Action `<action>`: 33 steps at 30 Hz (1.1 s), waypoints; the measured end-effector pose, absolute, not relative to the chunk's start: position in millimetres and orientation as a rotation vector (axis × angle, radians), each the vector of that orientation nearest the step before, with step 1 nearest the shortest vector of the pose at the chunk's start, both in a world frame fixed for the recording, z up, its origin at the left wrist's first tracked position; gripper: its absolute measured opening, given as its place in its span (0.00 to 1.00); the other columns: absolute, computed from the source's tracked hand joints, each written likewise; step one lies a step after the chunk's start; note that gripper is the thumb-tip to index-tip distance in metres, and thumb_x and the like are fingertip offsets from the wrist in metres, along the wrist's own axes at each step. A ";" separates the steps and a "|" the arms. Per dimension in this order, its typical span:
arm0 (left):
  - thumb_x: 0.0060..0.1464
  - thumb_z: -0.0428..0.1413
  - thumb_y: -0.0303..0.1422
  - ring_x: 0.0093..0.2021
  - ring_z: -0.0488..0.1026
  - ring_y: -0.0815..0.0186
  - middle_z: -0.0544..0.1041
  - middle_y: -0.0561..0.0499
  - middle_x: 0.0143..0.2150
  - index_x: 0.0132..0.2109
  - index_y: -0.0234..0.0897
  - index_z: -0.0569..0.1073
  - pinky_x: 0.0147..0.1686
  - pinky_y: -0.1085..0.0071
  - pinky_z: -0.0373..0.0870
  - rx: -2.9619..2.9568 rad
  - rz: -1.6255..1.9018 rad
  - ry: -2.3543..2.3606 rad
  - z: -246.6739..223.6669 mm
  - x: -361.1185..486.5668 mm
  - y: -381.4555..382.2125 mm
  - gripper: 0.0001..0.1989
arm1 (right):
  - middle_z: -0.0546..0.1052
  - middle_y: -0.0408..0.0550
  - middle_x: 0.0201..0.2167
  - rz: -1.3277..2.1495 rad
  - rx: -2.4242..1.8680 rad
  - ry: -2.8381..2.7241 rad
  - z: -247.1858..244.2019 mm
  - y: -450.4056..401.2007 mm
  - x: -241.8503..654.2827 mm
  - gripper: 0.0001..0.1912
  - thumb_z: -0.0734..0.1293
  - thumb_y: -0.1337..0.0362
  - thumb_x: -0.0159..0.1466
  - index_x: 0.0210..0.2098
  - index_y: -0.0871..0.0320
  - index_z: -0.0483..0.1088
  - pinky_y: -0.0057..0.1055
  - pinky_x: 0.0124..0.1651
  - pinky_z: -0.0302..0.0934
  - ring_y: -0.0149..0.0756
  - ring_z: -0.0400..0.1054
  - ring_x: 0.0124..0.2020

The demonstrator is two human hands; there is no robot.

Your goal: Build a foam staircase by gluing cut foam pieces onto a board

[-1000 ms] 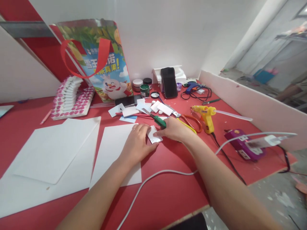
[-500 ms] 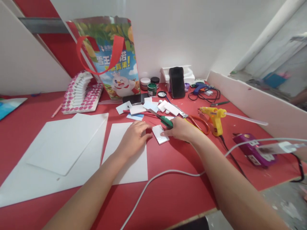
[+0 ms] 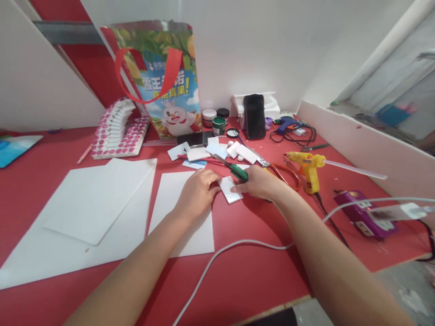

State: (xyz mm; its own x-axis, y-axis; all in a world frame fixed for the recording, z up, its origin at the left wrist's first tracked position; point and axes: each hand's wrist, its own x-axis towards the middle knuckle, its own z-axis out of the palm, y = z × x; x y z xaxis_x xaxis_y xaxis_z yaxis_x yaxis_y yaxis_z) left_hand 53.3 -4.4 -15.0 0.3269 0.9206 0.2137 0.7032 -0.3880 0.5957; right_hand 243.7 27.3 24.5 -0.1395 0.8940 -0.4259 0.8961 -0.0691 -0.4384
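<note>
My right hand (image 3: pixel 258 182) is wrapped round a green utility knife (image 3: pixel 239 172), whose blade points up and left over the scraps. Its thumb touches the right side of a small white board piece (image 3: pixel 231 192) with a glossy surface, lying on the red table. At that piece's left edge, my left hand (image 3: pixel 200 190) has thumb and forefinger closed on the corner. Beneath my left hand and wrist lies a white rectangular board (image 3: pixel 195 240). Several white and pale blue offcuts (image 3: pixel 197 154) lie just beyond both hands.
Orange-handled scissors (image 3: pixel 285 175), a yellow glue gun (image 3: pixel 308 168) and a purple box (image 3: pixel 365 215) are to the right. A white cable (image 3: pixel 238 242) crosses the front. Larger white boards (image 3: pixel 132 226) lie left. Behind stand a gift bag (image 3: pixel 163 86), paint jars (image 3: pixel 219 127) and a phone (image 3: pixel 254 117).
My left hand has moved right to the edge of the small white piece. My right hand keeps the knife in nearly the same place. The whole view has shifted slightly.
</note>
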 end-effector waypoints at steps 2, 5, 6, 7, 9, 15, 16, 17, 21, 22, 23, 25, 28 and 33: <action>0.57 0.55 0.20 0.44 0.73 0.57 0.80 0.48 0.41 0.39 0.37 0.75 0.47 0.59 0.70 2.224 0.723 1.431 -13.1 55.1 -7.7 0.09 | 0.70 0.40 0.23 -1.015 2.050 2.139 25.4 27.1 243.2 0.13 0.75 0.58 0.57 0.27 0.58 0.71 0.27 0.29 0.51 0.31 0.63 0.26; 0.56 0.54 0.21 0.50 0.72 0.54 0.78 0.45 0.46 0.43 0.36 0.73 0.51 0.56 0.69 2.245 0.711 1.437 -9.3 62.1 -15.1 0.10 | 0.70 0.40 0.23 -1.022 2.036 2.138 26.2 26.7 242.9 0.12 0.75 0.58 0.57 0.28 0.58 0.71 0.27 0.29 0.51 0.31 0.64 0.27; 0.55 0.56 0.23 0.51 0.71 0.53 0.77 0.44 0.46 0.44 0.36 0.73 0.52 0.55 0.68 2.250 0.707 1.441 -8.0 65.4 -17.6 0.10 | 0.70 0.39 0.23 -1.022 2.032 2.142 26.3 26.5 243.0 0.12 0.75 0.59 0.57 0.28 0.58 0.70 0.27 0.29 0.51 0.31 0.63 0.26; 0.54 0.58 0.26 0.51 0.71 0.52 0.77 0.44 0.46 0.44 0.36 0.72 0.52 0.55 0.69 2.254 0.696 1.449 -6.8 68.9 -19.8 0.09 | 0.70 0.39 0.22 -1.020 2.031 2.147 26.3 26.3 243.2 0.13 0.75 0.59 0.57 0.28 0.58 0.69 0.26 0.29 0.52 0.30 0.63 0.26; 0.53 0.63 0.31 0.49 0.71 0.51 0.75 0.44 0.45 0.43 0.37 0.72 0.49 0.54 0.70 2.275 0.647 1.463 -5.5 75.3 -23.3 0.11 | 0.68 0.38 0.21 -1.010 2.034 2.151 26.1 26.0 243.8 0.14 0.75 0.59 0.57 0.26 0.57 0.68 0.27 0.29 0.51 0.30 0.62 0.26; 0.53 0.65 0.35 0.50 0.70 0.51 0.73 0.44 0.48 0.42 0.38 0.71 0.49 0.55 0.70 2.258 0.648 1.486 -12.7 79.2 -25.4 0.13 | 0.69 0.39 0.22 -1.050 2.009 2.167 27.7 25.5 244.6 0.13 0.75 0.60 0.57 0.26 0.57 0.68 0.26 0.29 0.52 0.31 0.64 0.27; 0.53 0.65 0.36 0.50 0.70 0.51 0.73 0.44 0.48 0.42 0.38 0.71 0.49 0.55 0.70 2.247 0.661 1.485 -14.1 78.3 -25.3 0.13 | 0.70 0.39 0.22 -1.063 2.003 2.165 28.7 25.2 244.5 0.13 0.75 0.60 0.57 0.26 0.57 0.68 0.26 0.29 0.53 0.31 0.64 0.27; 0.54 0.65 0.36 0.50 0.70 0.51 0.73 0.44 0.48 0.42 0.38 0.71 0.49 0.55 0.70 2.246 0.668 1.478 -15.2 77.4 -25.1 0.13 | 0.70 0.39 0.23 -1.074 1.999 2.161 29.8 25.0 244.3 0.12 0.74 0.61 0.58 0.26 0.57 0.68 0.26 0.29 0.53 0.31 0.65 0.27; 0.56 0.63 0.36 0.48 0.71 0.52 0.74 0.45 0.46 0.42 0.38 0.71 0.49 0.54 0.70 2.282 0.679 1.434 -17.7 74.7 -24.5 0.11 | 0.70 0.40 0.22 -1.107 2.001 2.144 32.9 23.8 244.0 0.11 0.74 0.61 0.57 0.26 0.57 0.69 0.27 0.29 0.54 0.32 0.65 0.27; 0.57 0.63 0.37 0.48 0.71 0.52 0.75 0.44 0.46 0.42 0.38 0.71 0.49 0.54 0.70 2.289 0.690 1.426 -18.3 74.2 -24.3 0.11 | 0.70 0.40 0.22 -1.112 2.004 2.143 33.0 23.7 244.0 0.11 0.74 0.61 0.57 0.26 0.58 0.69 0.27 0.29 0.54 0.32 0.65 0.27; 0.57 0.63 0.38 0.49 0.71 0.52 0.75 0.44 0.46 0.43 0.38 0.72 0.49 0.54 0.70 2.297 0.703 1.421 -19.1 73.6 -24.1 0.11 | 0.69 0.40 0.22 -1.119 2.006 2.143 32.7 23.6 244.0 0.11 0.74 0.62 0.57 0.26 0.58 0.69 0.27 0.30 0.54 0.32 0.65 0.27; 0.58 0.62 0.39 0.50 0.70 0.51 0.75 0.43 0.48 0.45 0.37 0.74 0.50 0.54 0.70 2.327 0.712 1.413 -20.6 72.4 -24.0 0.12 | 0.69 0.40 0.22 -1.136 2.008 2.149 31.1 23.8 244.4 0.10 0.74 0.63 0.57 0.26 0.58 0.69 0.27 0.30 0.54 0.32 0.65 0.27; 0.60 0.60 0.40 0.51 0.70 0.50 0.75 0.40 0.49 0.47 0.35 0.76 0.50 0.54 0.70 2.392 0.692 1.385 -22.4 70.4 -24.7 0.13 | 0.68 0.39 0.21 -1.174 2.002 2.176 27.4 24.2 247.0 0.11 0.73 0.63 0.56 0.25 0.58 0.68 0.26 0.29 0.54 0.31 0.64 0.26; 0.61 0.60 0.39 0.50 0.70 0.49 0.75 0.37 0.50 0.48 0.32 0.78 0.51 0.52 0.70 2.486 0.734 1.331 -25.5 67.6 -25.6 0.14 | 0.68 0.38 0.22 -1.236 2.050 2.254 29.9 20.8 254.8 0.11 0.70 0.57 0.60 0.33 0.57 0.67 0.26 0.28 0.55 0.30 0.63 0.25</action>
State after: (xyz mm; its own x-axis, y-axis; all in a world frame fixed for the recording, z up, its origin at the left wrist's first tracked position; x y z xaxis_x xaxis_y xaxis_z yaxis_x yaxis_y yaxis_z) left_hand 67.6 -25.6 -25.5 0.4631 0.8260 0.3214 0.7123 -0.5626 0.4195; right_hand 254.8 20.8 29.9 -0.2162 0.9051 -0.3661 0.7952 -0.0543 -0.6039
